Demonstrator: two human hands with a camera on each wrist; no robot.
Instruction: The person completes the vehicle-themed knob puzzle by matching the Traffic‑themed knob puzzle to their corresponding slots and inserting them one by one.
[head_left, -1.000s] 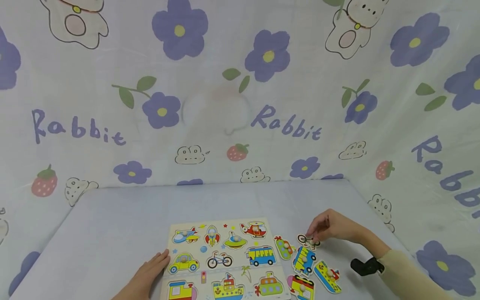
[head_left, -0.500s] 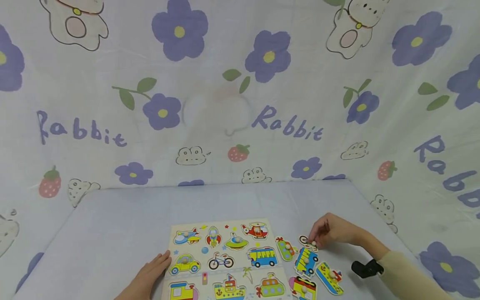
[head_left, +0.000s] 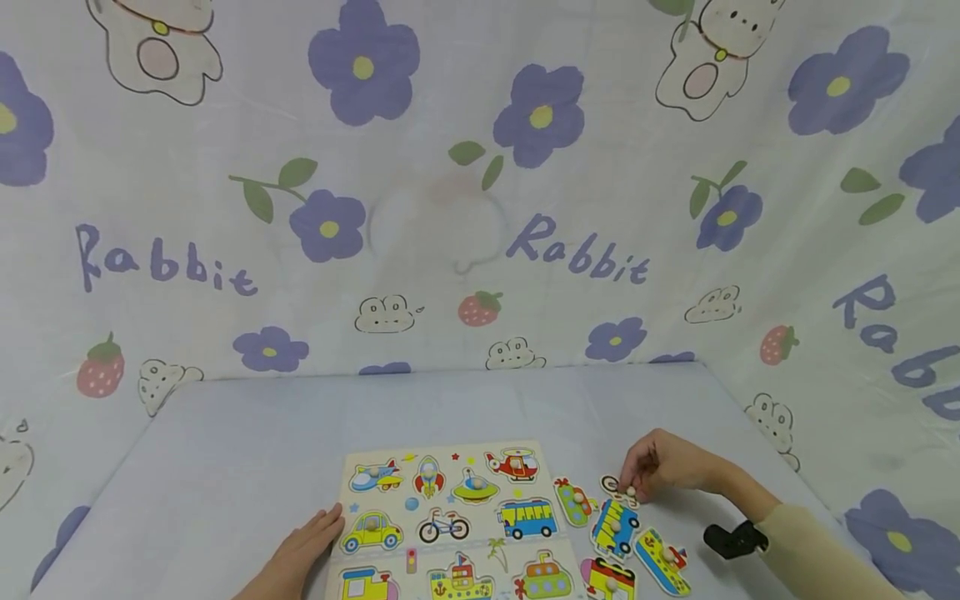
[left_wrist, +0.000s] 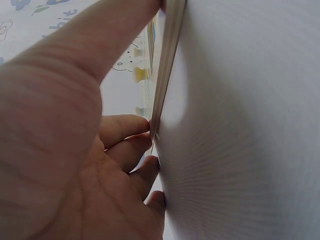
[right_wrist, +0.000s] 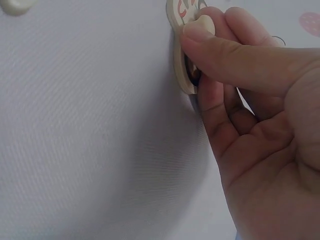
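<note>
Head view: the right hand [head_left: 666, 463] pinched the knobbed bicycle piece [head_left: 611, 484]; the left hand [head_left: 302, 546], fingers loosely extended, touched the puzzle board [head_left: 484, 518].

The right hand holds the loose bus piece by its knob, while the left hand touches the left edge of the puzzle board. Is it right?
Not quite: as the head view shows, the right hand holds the bicycle piece by its knob; the bus piece lies beside it. The left hand does touch the left edge of the puzzle board.
</note>
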